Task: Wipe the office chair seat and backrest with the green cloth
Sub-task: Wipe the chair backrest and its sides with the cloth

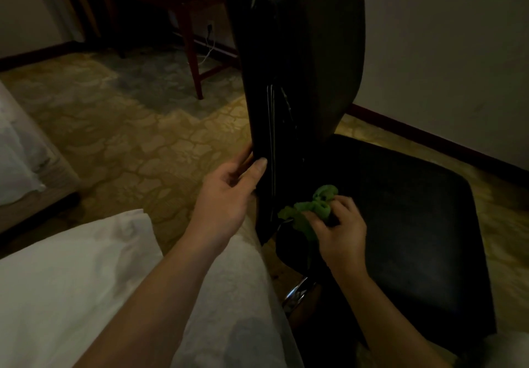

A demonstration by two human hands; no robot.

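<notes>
Patterned carpet [143, 138] lies open left of the black backrest [309, 67], its top cut off by the frame, whose near edge the left hand [226, 195] grips, fingers hidden behind, while the right hand [340, 236] clutches the bunched green cloth [312, 207] at the dim seat [400, 210]'s rear edge.

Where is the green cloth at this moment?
In the head view, the cloth is bunched in the right hand, low in the middle, where the seat meets the backrest. The left hand grips the backrest's edge just left of it.

Dim hotel-like bedroom: bed [17, 152], patterned carpet [143, 144], wooden desk [190, 41].
</notes>
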